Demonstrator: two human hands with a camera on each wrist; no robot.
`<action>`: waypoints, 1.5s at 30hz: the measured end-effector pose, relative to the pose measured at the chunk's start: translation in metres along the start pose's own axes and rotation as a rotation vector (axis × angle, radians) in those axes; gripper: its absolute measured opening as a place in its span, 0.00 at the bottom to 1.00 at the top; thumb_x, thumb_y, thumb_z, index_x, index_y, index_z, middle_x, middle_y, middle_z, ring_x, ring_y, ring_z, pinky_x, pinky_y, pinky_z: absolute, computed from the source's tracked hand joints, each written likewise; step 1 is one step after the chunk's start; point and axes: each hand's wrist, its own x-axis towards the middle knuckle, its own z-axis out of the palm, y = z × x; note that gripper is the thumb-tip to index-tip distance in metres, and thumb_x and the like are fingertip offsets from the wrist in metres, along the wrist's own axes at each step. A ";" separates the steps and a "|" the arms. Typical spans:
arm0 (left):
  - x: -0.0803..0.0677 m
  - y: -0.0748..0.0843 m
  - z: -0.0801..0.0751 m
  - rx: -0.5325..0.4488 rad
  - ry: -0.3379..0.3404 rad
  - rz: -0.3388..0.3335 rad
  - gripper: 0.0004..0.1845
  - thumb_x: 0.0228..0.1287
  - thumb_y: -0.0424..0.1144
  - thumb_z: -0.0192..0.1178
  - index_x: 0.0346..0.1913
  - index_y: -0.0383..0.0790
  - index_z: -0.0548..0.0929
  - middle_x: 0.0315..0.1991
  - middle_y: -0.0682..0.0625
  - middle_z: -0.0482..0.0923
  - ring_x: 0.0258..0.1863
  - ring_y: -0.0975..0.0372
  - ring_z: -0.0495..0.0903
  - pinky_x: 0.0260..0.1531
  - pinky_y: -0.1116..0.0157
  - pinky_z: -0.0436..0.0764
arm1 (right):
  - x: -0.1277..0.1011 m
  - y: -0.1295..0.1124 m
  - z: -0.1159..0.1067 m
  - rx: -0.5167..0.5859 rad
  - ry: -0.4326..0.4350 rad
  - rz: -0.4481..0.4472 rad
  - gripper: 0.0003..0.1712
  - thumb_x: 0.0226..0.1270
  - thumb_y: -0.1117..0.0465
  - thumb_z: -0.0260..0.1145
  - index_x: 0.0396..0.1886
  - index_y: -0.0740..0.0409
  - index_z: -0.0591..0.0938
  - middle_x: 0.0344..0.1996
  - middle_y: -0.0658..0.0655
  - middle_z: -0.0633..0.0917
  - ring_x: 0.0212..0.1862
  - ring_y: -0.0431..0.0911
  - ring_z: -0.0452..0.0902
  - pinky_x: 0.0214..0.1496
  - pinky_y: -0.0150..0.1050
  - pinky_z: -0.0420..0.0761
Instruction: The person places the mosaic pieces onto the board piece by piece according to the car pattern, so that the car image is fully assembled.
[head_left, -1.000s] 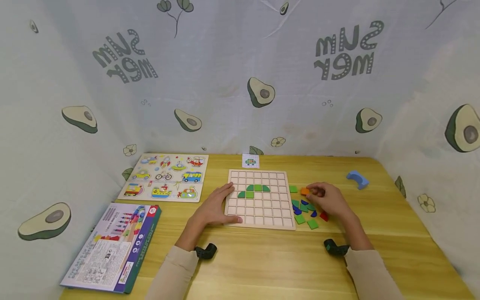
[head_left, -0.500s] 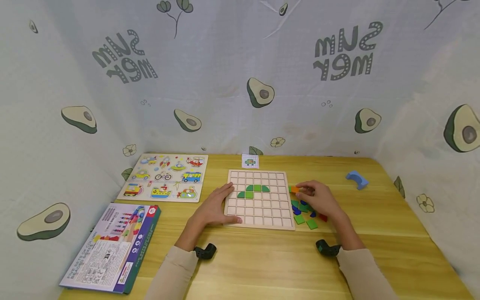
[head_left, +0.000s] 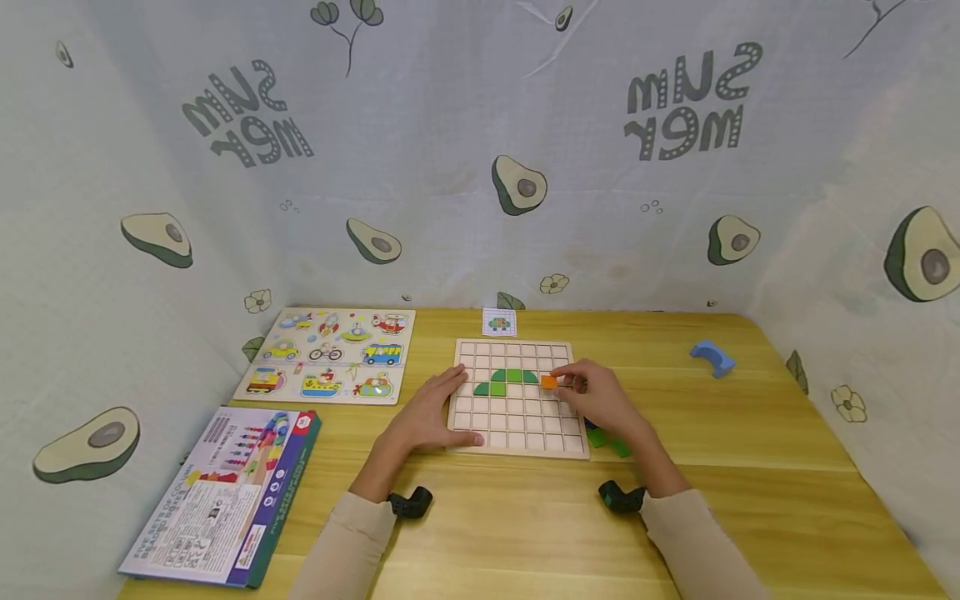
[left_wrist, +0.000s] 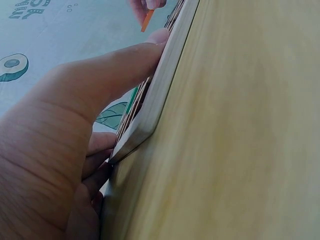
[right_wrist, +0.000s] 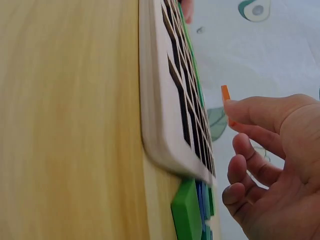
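Pinching the little orange tile (head_left: 549,382) above the grid board (head_left: 517,433), at 3 o'clock from the green shapes (head_left: 507,382), the right hand (head_left: 600,400) could drop it crooked. The left hand (head_left: 427,412) lies flat, holding the board; if it slips, tiles may jump out.

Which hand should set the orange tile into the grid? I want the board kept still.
Right. The right hand already pinches the orange tile over the grid board; the left hand rests on its left edge.

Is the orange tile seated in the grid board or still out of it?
Out: the right hand pinches the orange tile clear above the grid board.
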 end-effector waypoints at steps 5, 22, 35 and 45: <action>0.000 -0.001 0.001 0.009 0.002 -0.004 0.61 0.48 0.70 0.72 0.82 0.44 0.60 0.84 0.53 0.51 0.82 0.49 0.53 0.79 0.45 0.59 | 0.004 -0.011 0.010 0.003 0.001 0.003 0.15 0.68 0.63 0.72 0.53 0.61 0.89 0.36 0.57 0.81 0.35 0.47 0.70 0.32 0.34 0.70; -0.001 0.002 -0.001 -0.010 0.006 -0.008 0.61 0.48 0.70 0.73 0.81 0.44 0.61 0.84 0.52 0.52 0.82 0.47 0.53 0.78 0.42 0.60 | 0.018 -0.023 0.035 0.021 -0.046 0.028 0.17 0.68 0.63 0.72 0.55 0.61 0.88 0.35 0.56 0.81 0.33 0.45 0.69 0.34 0.34 0.70; 0.001 0.000 0.001 0.012 0.003 -0.016 0.61 0.48 0.70 0.72 0.81 0.44 0.60 0.84 0.52 0.52 0.83 0.49 0.53 0.80 0.45 0.58 | 0.022 -0.025 0.045 0.000 -0.060 0.058 0.16 0.67 0.62 0.71 0.54 0.58 0.89 0.34 0.55 0.81 0.32 0.46 0.68 0.35 0.37 0.69; 0.001 -0.002 0.002 0.013 0.007 -0.002 0.60 0.49 0.70 0.72 0.81 0.44 0.60 0.84 0.52 0.53 0.82 0.48 0.54 0.79 0.43 0.60 | 0.020 -0.026 0.046 0.000 -0.057 0.059 0.16 0.67 0.63 0.71 0.54 0.57 0.89 0.34 0.55 0.80 0.31 0.45 0.67 0.34 0.37 0.67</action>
